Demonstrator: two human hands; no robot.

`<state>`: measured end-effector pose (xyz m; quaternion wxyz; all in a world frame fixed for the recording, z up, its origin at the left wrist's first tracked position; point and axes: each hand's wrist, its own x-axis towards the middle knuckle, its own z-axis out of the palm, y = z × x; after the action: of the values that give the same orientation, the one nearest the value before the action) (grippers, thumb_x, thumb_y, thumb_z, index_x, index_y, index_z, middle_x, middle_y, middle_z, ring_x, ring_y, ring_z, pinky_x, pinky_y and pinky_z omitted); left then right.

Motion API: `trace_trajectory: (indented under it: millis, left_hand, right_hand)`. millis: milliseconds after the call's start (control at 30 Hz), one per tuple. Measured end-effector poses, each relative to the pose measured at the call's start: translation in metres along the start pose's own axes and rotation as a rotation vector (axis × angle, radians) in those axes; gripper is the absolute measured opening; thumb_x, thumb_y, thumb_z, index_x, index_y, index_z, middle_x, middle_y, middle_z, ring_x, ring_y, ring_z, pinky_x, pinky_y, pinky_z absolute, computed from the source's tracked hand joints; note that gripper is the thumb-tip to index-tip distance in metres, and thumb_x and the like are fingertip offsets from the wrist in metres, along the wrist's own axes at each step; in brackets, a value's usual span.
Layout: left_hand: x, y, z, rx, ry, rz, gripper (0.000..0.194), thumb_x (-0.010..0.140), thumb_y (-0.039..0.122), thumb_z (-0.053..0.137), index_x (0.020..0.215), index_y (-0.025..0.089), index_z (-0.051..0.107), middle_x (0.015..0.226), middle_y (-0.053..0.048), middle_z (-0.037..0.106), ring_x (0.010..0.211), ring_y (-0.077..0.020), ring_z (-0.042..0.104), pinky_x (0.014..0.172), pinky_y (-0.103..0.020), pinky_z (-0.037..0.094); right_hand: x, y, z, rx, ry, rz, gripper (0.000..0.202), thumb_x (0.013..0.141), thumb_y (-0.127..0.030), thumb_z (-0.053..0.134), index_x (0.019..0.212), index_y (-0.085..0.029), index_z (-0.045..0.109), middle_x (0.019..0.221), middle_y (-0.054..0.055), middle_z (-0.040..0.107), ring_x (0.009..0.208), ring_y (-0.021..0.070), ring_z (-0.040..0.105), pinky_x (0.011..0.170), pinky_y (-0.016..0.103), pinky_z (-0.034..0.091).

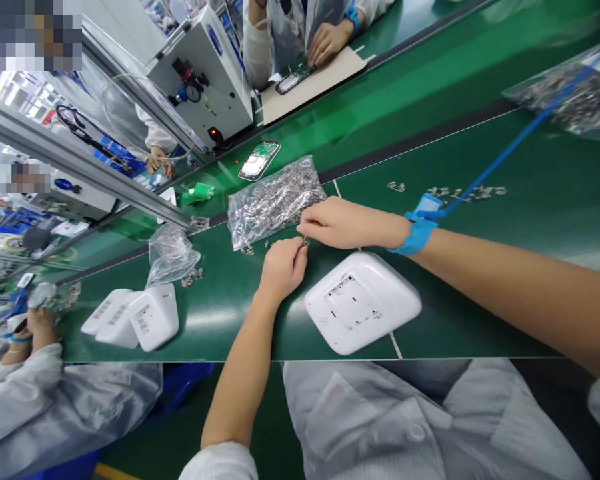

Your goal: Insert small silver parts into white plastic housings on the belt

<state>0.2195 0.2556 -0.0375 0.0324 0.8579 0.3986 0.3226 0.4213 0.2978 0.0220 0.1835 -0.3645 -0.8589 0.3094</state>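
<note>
My left hand and my right hand meet above the green bench, fingertips almost touching. Both are closed in a pinch around a small metal piece, mostly covered by the fingers. Just behind them lies a clear plastic bag full of small shiny metal parts, and a few loose metal parts lie at its near edge. In front of my right forearm, a white plastic housing rests with its recessed, slotted side up. A blue wrist strap with a cord circles my right wrist.
Three white housings overlap at the left, near a smaller clear bag. More metal parts lie scattered at the right, below another filled bag. A device with a circuit board sits on the conveyor. Co-workers' hands work opposite.
</note>
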Motion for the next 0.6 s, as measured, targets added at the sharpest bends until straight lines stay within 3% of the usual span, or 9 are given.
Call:
trace_trajectory:
  millis: [100,167,267,333,400,467,533,600]
  left_hand:
    - [0.001,0.003,-0.001,-0.394,0.065,-0.267,0.043,0.1,0.057,0.045,0.082,0.021,0.057,0.061,0.003,0.049,0.053,-0.0117,0.044,0.059,-0.029,0.038]
    - [0.002,0.006,-0.004,-0.79,0.018,-0.461,0.049,0.092,0.069,0.052,0.077,0.022,0.052,0.051,0.008,0.035,0.045,-0.0095,0.032,0.054,-0.028,0.036]
    - [0.003,0.009,-0.01,-1.23,-0.174,-0.573,0.054,0.082,0.07,0.066,0.068,0.023,0.044,0.043,0.011,0.022,0.04,-0.0075,0.023,0.05,-0.027,0.033]
    - [0.004,0.01,-0.012,-1.297,-0.223,-0.571,0.053,0.081,0.067,0.07,0.067,0.022,0.044,0.042,0.011,0.023,0.04,-0.0074,0.024,0.05,-0.027,0.033]
    - [0.004,0.008,-0.012,-1.215,-0.128,-0.557,0.048,0.086,0.066,0.066,0.074,0.022,0.049,0.045,0.011,0.025,0.042,-0.0081,0.026,0.052,-0.027,0.035]
    - [0.003,0.004,-0.009,-0.95,0.003,-0.488,0.041,0.093,0.062,0.059,0.085,0.022,0.056,0.051,0.009,0.034,0.045,-0.0092,0.032,0.054,-0.028,0.037]
    - [0.002,0.0,-0.007,-0.532,0.085,-0.318,0.034,0.099,0.053,0.053,0.092,0.021,0.061,0.06,0.004,0.047,0.051,-0.0111,0.043,0.058,-0.029,0.039]
    - [0.0,-0.003,-0.005,-0.132,0.135,-0.086,0.026,0.102,0.04,0.051,0.091,0.019,0.063,0.068,0.0,0.055,0.06,-0.0134,0.05,0.062,-0.031,0.038]
  right_hand:
    - [-0.005,-0.003,-0.001,-0.091,0.118,-0.379,0.018,0.101,-0.027,0.052,0.092,-0.015,0.061,0.084,0.005,0.061,0.074,0.0165,0.051,0.067,0.03,0.035]
    - [-0.008,-0.006,-0.003,-0.215,0.126,-0.562,0.018,0.103,-0.022,0.046,0.105,-0.014,0.063,0.094,0.008,0.062,0.084,0.0188,0.053,0.072,0.031,0.037]
    - [-0.011,-0.008,-0.006,-0.441,0.131,-0.666,0.032,0.105,-0.012,0.032,0.108,-0.013,0.063,0.093,0.009,0.062,0.084,0.0201,0.052,0.074,0.034,0.037]
    - [-0.011,-0.009,-0.007,-0.533,0.132,-0.64,0.036,0.105,-0.012,0.029,0.098,-0.014,0.064,0.085,0.008,0.06,0.079,0.0199,0.05,0.071,0.035,0.035]
    - [-0.01,-0.01,-0.007,-0.545,0.138,-0.556,0.034,0.104,-0.014,0.032,0.089,-0.015,0.063,0.081,0.008,0.059,0.075,0.0197,0.049,0.069,0.034,0.032]
    - [-0.009,-0.011,-0.006,-0.473,0.145,-0.397,0.028,0.102,-0.019,0.039,0.082,-0.016,0.059,0.079,0.008,0.057,0.072,0.0191,0.047,0.066,0.034,0.03]
    - [-0.008,-0.013,-0.005,-0.303,0.089,-0.192,0.027,0.099,-0.022,0.044,0.073,-0.018,0.051,0.073,0.005,0.053,0.065,0.0167,0.042,0.061,0.033,0.027]
    - [-0.009,-0.016,-0.006,-0.024,-0.075,0.014,0.033,0.097,-0.023,0.044,0.065,-0.02,0.038,0.063,0.002,0.045,0.057,0.0137,0.035,0.057,0.032,0.025]
